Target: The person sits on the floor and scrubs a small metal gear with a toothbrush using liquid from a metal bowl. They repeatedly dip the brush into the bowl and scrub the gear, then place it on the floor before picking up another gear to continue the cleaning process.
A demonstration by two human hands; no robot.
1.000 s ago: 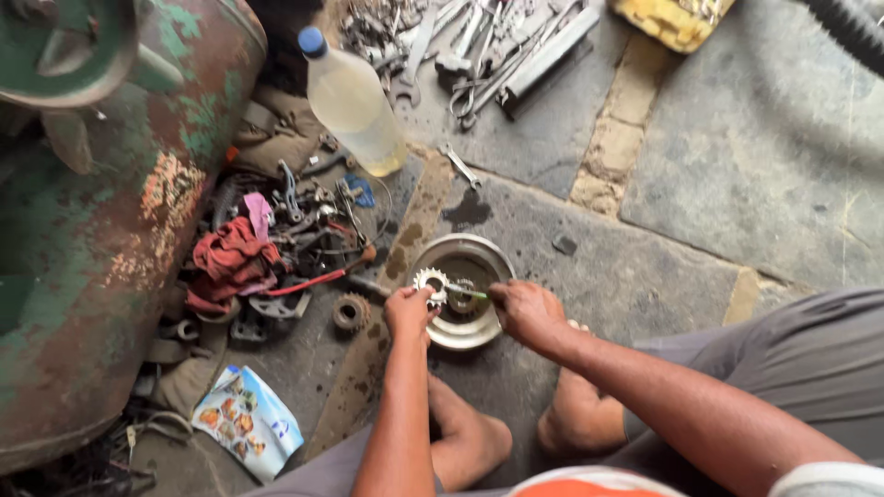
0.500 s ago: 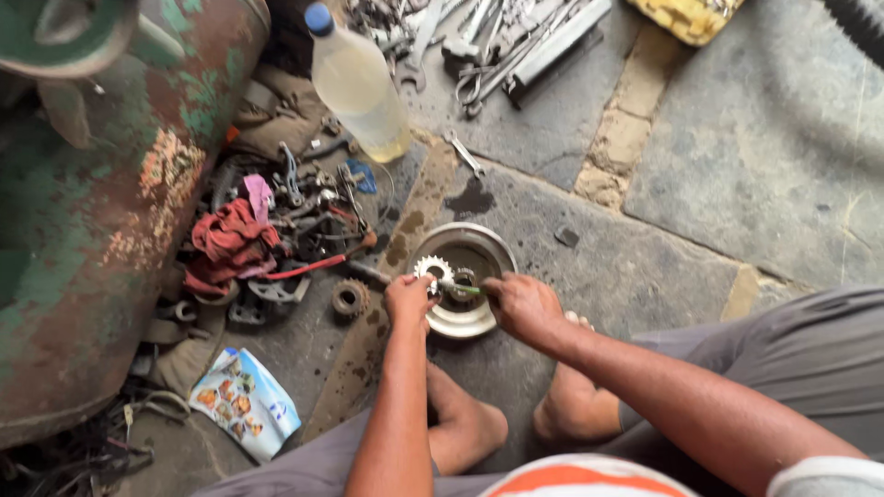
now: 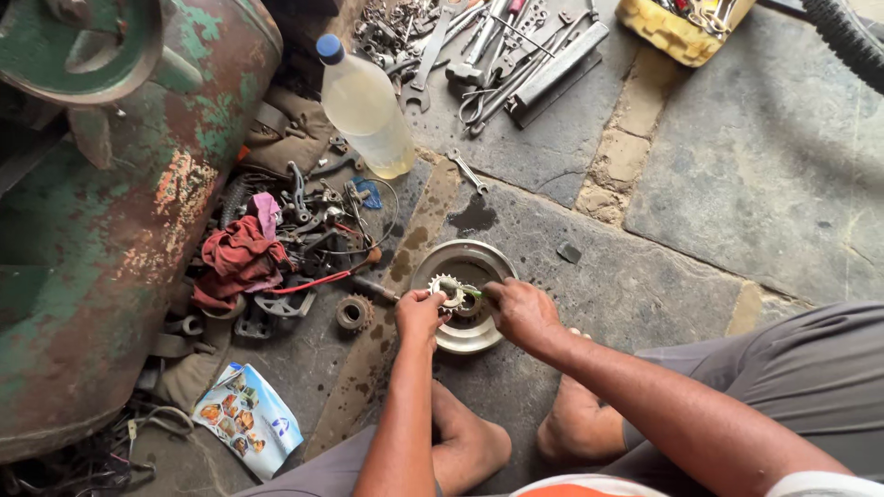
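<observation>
A round metal dish [image 3: 470,260] lies on the stone floor in front of my bare feet. Over it my left hand [image 3: 419,316] grips a small toothed sprocket [image 3: 448,291] by its edge. My right hand [image 3: 517,311] holds a thin tool with a green tip [image 3: 471,292] against the sprocket's middle. Both hands are dark with grease and close together over the dish.
A rusty green metal drum [image 3: 101,202] fills the left. A plastic bottle of pale liquid [image 3: 366,106] stands behind a heap of parts with a red rag [image 3: 238,258]. A loose gear [image 3: 353,313], a spanner [image 3: 468,171], piled tools [image 3: 497,46] and a printed packet [image 3: 247,417] lie around.
The view has shifted slightly. My hands stay over the dish, the right one working the tool at the sprocket with small movements.
</observation>
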